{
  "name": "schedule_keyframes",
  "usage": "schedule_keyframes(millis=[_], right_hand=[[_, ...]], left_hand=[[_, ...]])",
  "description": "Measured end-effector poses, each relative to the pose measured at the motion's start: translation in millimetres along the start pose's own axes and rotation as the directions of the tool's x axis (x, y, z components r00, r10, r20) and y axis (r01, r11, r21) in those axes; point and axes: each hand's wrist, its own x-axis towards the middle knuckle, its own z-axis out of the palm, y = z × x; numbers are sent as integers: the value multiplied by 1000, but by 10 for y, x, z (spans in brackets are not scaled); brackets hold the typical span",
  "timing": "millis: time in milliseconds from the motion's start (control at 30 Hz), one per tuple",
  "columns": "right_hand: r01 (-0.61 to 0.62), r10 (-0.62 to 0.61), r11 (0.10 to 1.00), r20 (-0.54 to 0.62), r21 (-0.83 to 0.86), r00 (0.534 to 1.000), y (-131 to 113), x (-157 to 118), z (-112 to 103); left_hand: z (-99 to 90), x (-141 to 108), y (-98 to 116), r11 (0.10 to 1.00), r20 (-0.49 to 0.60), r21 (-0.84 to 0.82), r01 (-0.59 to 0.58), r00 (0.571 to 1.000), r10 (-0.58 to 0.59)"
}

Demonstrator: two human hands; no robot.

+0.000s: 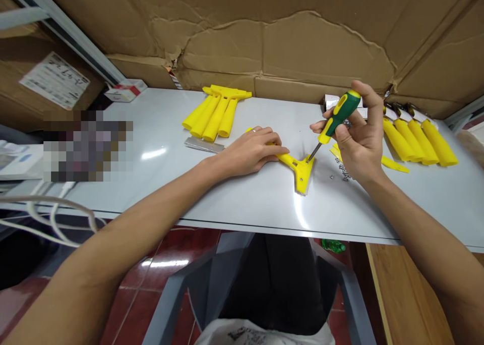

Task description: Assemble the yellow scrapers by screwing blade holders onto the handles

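A yellow scraper (302,176) with a flared head lies on the white table. My left hand (257,148) is closed over its handle and presses it to the tabletop. In my right hand (361,143) is a green and yellow screwdriver (342,114), held at a slant. Its tip touches the scraper head near the upper screw hole; whether a screw sits under it is too small to tell. Loose small screws (343,171) lie in a pile beside my right wrist. A flat metal strip (204,145) lies left of my left hand.
Several yellow handle pieces (215,115) lie at the back left. At the right are several yellow scrapers (423,140) in a row. Cardboard (283,47) walls the back of the table. White cables (56,209) hang at the left edge, near a small box (126,90).
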Motion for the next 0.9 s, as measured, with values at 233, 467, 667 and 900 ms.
schedule_keyframes(millis=[233, 467, 667, 900], right_hand=[[-2, 2, 999, 4, -33, 1000, -22, -26, 20], [-7, 7, 1000, -1, -7, 1000, -14, -34, 25], [-40, 40, 999, 24, -14, 999, -82, -44, 31], [-63, 56, 994, 75, 85, 996, -131, 2, -6]], left_hand=[[-5, -7, -5, 1000, 7, -18, 7, 1000, -7], [-24, -5, 5, 1000, 25, -26, 15, 1000, -14], [-28, -1, 9, 999, 16, -43, 15, 1000, -15], [-19, 2, 5, 999, 6, -39, 10, 1000, -10]])
